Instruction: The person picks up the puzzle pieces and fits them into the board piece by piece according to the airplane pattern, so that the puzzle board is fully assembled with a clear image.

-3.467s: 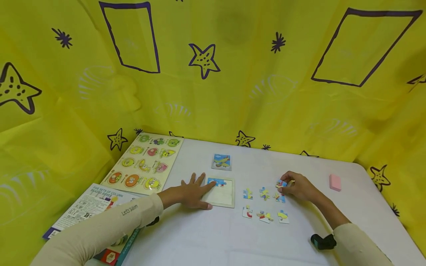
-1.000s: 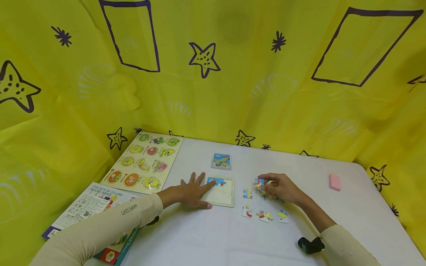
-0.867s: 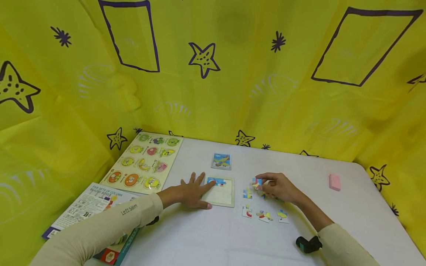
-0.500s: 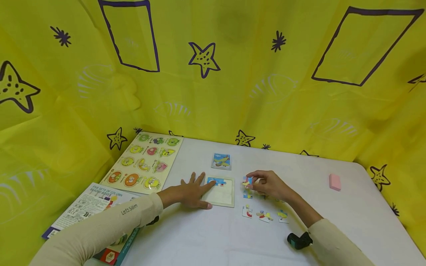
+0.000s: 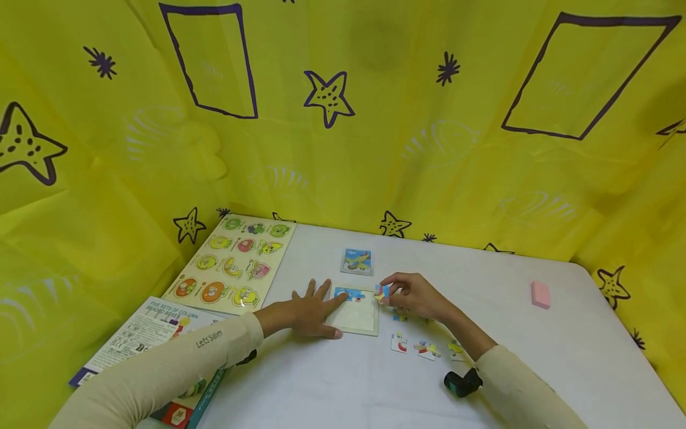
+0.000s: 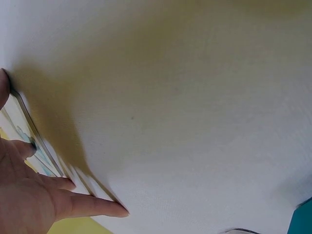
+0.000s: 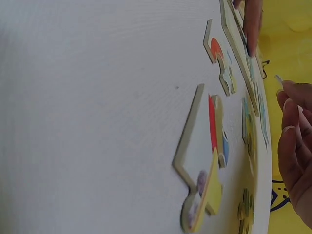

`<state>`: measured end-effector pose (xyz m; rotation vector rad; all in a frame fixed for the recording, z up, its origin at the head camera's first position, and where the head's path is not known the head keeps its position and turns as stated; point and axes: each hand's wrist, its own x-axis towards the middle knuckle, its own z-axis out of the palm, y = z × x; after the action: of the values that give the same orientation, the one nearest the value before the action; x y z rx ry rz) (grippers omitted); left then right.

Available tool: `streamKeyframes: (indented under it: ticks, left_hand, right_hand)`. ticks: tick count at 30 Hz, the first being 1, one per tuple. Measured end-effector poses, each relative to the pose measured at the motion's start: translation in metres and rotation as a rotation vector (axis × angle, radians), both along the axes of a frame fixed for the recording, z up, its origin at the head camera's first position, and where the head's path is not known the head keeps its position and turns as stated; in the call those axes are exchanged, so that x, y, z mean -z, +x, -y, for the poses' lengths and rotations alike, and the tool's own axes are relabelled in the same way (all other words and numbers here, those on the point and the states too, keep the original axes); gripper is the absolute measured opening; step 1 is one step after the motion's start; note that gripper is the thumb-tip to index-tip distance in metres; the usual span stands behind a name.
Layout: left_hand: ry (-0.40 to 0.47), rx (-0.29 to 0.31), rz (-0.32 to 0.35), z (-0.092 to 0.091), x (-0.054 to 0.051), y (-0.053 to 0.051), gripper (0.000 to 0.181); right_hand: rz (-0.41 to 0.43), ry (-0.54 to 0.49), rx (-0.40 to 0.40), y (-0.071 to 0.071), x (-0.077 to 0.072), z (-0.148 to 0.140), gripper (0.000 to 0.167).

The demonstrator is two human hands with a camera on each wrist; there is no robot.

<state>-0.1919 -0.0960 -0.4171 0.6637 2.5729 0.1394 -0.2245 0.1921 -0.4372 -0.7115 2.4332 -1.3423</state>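
Observation:
My left hand (image 5: pixel 308 314) lies with its fingers spread at the left side of a shallow puzzle tray (image 5: pixel 356 320). Its index finger touches the joined blue pieces (image 5: pixel 355 293) along the tray's top. Between thumb and fingertips, my right hand (image 5: pixel 417 295) pinches a blue, red and yellow puzzle piece (image 5: pixel 382 292) at the tray's upper right edge; only a thin edge of that piece (image 7: pixel 278 79) shows in the right wrist view. Nearer loose puzzle pieces lie face up, including one with red and yellow (image 5: pixel 427 349). The right hand partly covers the farther loose pieces (image 5: pixel 399 316).
An aeroplane picture card (image 5: pixel 358 261) lies behind the tray. To the left are a fruit board (image 5: pixel 230 262) and a printed box (image 5: pixel 145 333). A pink block (image 5: pixel 540 294) sits at the right, and yellow cloth (image 5: pixel 343 167) hangs behind the white table.
My right hand picked up the piece from the right of the loose pieces and has carried it leftward to the tray's edge. The left hand has stayed in place.

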Motion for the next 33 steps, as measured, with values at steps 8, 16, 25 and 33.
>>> streamKeyframes:
  ticks: [8, 16, 25, 33]
  left_hand:
    - [-0.01, -0.005, -0.001, 0.001, 0.004, -0.001, 0.087]
    - [-0.016, 0.002, -0.007, 0.001, 0.005, -0.002, 0.087]
    - [-0.015, 0.007, -0.019, 0.0, 0.005, -0.002, 0.087]
    - [-0.014, 0.006, -0.019, 0.001, 0.006, -0.002, 0.087]
  right_hand:
    - [0.009, 0.015, 0.021, -0.005, -0.001, 0.013, 0.034]
    - [0.032, 0.017, 0.008, -0.011, 0.004, 0.023, 0.033]
    - [-0.081, 0.19, 0.03, -0.011, 0.001, 0.031, 0.03]
    - [-0.063, 0.235, 0.053, -0.011, 0.001, 0.033, 0.027]
